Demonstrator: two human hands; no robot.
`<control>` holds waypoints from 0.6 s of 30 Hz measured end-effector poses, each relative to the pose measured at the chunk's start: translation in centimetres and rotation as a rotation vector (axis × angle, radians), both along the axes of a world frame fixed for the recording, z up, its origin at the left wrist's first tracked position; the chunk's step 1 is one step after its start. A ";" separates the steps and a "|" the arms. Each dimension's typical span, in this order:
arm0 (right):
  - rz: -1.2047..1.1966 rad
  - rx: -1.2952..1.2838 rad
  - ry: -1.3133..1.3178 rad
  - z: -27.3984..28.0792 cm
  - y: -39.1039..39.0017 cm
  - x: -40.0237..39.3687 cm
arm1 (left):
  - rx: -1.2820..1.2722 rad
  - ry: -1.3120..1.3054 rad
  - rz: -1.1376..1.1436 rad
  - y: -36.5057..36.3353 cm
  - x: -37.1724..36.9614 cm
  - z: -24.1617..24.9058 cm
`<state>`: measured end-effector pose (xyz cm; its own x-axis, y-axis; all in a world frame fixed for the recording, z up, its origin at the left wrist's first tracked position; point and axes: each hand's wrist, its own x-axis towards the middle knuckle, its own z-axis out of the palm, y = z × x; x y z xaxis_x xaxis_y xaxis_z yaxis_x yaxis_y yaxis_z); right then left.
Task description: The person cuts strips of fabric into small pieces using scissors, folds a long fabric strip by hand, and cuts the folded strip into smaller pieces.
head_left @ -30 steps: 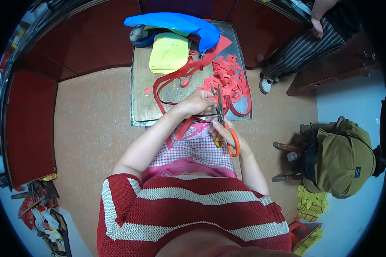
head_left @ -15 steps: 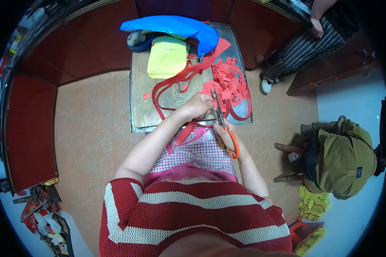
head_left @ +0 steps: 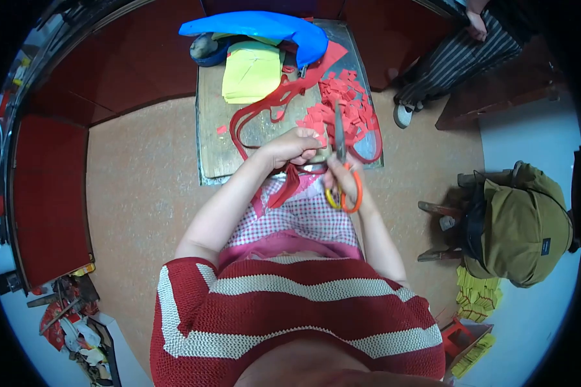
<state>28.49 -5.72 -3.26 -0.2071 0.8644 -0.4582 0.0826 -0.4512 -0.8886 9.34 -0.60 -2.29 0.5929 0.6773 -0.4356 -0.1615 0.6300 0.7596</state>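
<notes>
My left hand [head_left: 295, 147] is closed on a red strip [head_left: 288, 188], whose tail hangs down over my checked apron. A small red end of it shows past the fingertips. Scissors [head_left: 340, 132] with one orange and one yellow handle loop are in my right hand [head_left: 344, 175]. Their blades look together and point away from me, just right of my left fingertips. Beyond both hands lies a heap of small cut red pieces [head_left: 350, 106]. Long red strips [head_left: 239, 122] curl across the wooden board [head_left: 213, 155], joined to a wider red sheet [head_left: 329, 61].
A stack of yellow sheets [head_left: 252, 74], a blue plastic bag [head_left: 258, 24] and a dark blue bowl [head_left: 208, 55] sit at the board's far end. A person in striped trousers [head_left: 455, 71] stands at the right. An olive backpack [head_left: 523, 226] rests on a wooden stool [head_left: 439, 209].
The scissors have swung upright and moved slightly right, away from my left fingertips, and their blades have come together. My left hand still grips the red strip. The whole view has shifted slightly.
</notes>
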 end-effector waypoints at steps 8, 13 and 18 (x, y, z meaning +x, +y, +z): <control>-0.038 0.314 0.071 2.5 0.4 -0.1 | 0.320 0.263 -0.074 -3.8 1.8 1.7; -0.060 0.308 0.075 3.5 0.0 0.9 | 0.223 0.221 -0.051 -4.1 0.3 3.0; 0.213 0.186 0.099 3.5 -2.6 2.2 | 0.210 0.210 0.244 -3.3 0.0 2.6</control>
